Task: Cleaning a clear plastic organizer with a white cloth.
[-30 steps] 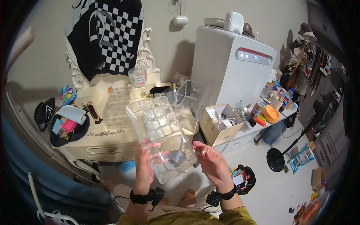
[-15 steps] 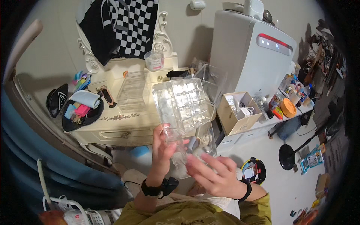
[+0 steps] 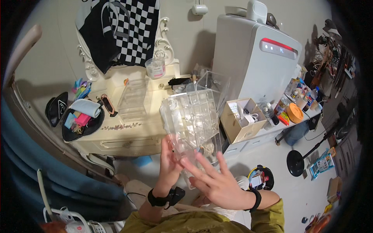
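Note:
A clear plastic organizer box (image 3: pixel 200 116) with several small compartments hangs tilted above the front edge of the dressing table. My left hand (image 3: pixel 167 167) is closed round its lower left side, the fingers partly showing through the plastic. With the fingers spread, my right hand (image 3: pixel 219 187) lies over the lower end of the box, fingertips against or just over its clear surface. A clear rectangular box (image 3: pixel 134 99) rests on the table to the left. Behind the organizer, an open clear bin (image 3: pixel 213 87) stands at the table's right.
On the cream dressing table (image 3: pixel 128 138) are a dark hat holding cloths (image 3: pixel 83 120) and a clear tub (image 3: pixel 156 69). To the right stand a beige box of cables (image 3: pixel 244 120), a large white appliance (image 3: pixel 258 58) and a black round-based stand (image 3: pixel 296 163).
My right hand has spread its fingers and shifted left over the box's lower end. The organizer has tilted slightly, and its glare has lessened. The whole view has moved a little.

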The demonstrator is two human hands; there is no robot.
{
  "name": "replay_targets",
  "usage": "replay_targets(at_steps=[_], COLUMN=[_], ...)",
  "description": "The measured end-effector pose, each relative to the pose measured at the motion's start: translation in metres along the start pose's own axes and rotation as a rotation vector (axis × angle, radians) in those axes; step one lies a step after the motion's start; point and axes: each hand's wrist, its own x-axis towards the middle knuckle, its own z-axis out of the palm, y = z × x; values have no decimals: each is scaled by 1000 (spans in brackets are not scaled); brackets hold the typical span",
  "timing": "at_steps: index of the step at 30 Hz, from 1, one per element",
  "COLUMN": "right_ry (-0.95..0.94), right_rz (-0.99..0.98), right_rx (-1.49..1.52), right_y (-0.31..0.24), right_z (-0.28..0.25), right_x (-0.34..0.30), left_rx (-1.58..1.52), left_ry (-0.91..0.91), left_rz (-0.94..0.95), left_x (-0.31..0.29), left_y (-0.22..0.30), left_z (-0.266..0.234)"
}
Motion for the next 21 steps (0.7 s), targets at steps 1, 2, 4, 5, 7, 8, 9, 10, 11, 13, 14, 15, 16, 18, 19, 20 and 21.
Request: replay_targets(at_steps=[1, 2, 4, 5, 7, 8, 9, 10, 11, 13, 14, 15, 16, 18, 19, 20, 21], right_ry=[110, 115, 429, 599, 628, 654, 656, 621, 584, 546, 505, 456, 453, 402, 399, 328, 256], right_rz=[26, 17, 165, 209, 247, 277, 279, 210, 143, 125, 105, 163, 163, 182, 184, 190, 197], right_rx=[-2, -1, 29, -48, -76, -99, -97, -132, -168, -281, -393, -359, -359, -330, -336, -305, -274], right_y=[0, 0, -1, 3, 12, 17, 23, 29, 34, 39, 39, 36, 35, 34, 32, 30, 28], right_z=[-2, -8, -19, -22, -35, -40, -39, -34, -32, -32, -32, -37, -40, -43, -44, -45, -45], right_x=[-1, -3, -9, -5, 7, 14, 23, 31, 39, 55, 60, 65, 66, 65, 63, 59, 56], left_rx=[-63, -58, 20, 23, 46, 46, 2, -47, -48, 75, 75, 106, 136, 127, 119, 114, 117], left_ry=[-18, -14, 9, 7, -37, -42, -63, -97, -110, -149, -152, -150, -148, -135, -123, -127, -118], left_rz=[21, 29, -69, -68, -160, -163, -181, -199, -201, -101, -102, -108, -115, -112, -109, -109, -104], left_x=[0, -1, -3, -2, -3, -6, -9, -10, -9, -11, -12, -14, -16, -17, -17, -17, -16], left_y=[-2, 2, 9, 10, 14, 15, 18, 19, 22, 27, 28, 29, 30, 32, 32, 31, 30], left_z=[-3, -4, -6, -7, -5, -4, -2, 1, 6, 13, 15, 15, 16, 20, 21, 23, 25])
